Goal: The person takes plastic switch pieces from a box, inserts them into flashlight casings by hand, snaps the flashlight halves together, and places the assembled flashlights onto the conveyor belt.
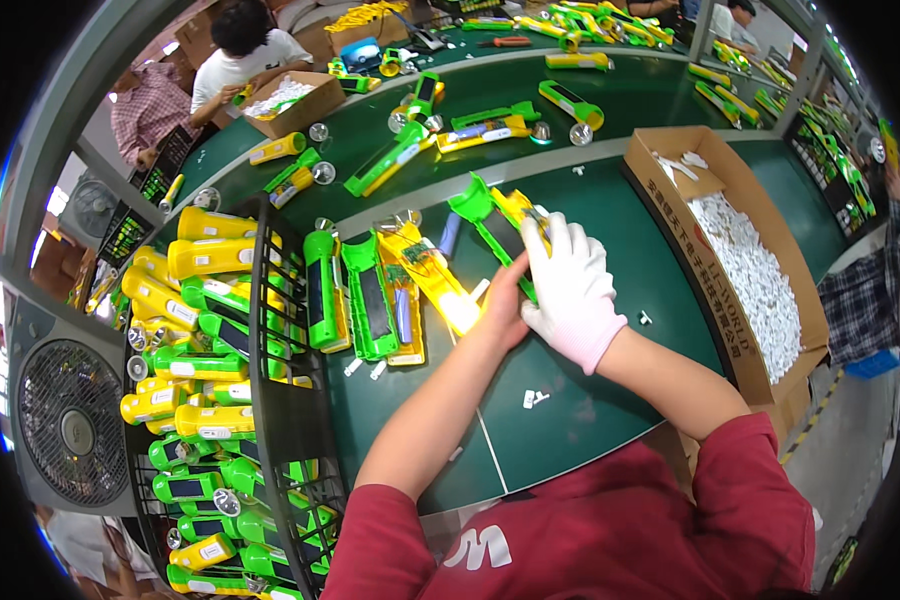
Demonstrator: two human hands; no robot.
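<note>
A green and yellow flashlight casing (490, 222), its halves not flush at the far end, is between my two hands over the table. My bare left hand (505, 308) grips its near left side. My right hand (573, 285), in a white glove, wraps over its right side and hides part of it. Left of it lie a blue cylindrical battery (450, 236) and a yellow casing half (432, 278) with a circuit board and wires. Farther left rest an opened flashlight with a green half (372, 300) and a green flashlight (321, 290). Small white pieces (535, 399) lie near my forearms.
A black crate (288, 400) full of flashlights stands at left, beside a grey fan (73, 430). On the right is a cardboard box (685, 265) of small white parts. More flashlights (395, 155) lie along the far strip. People sit across the table.
</note>
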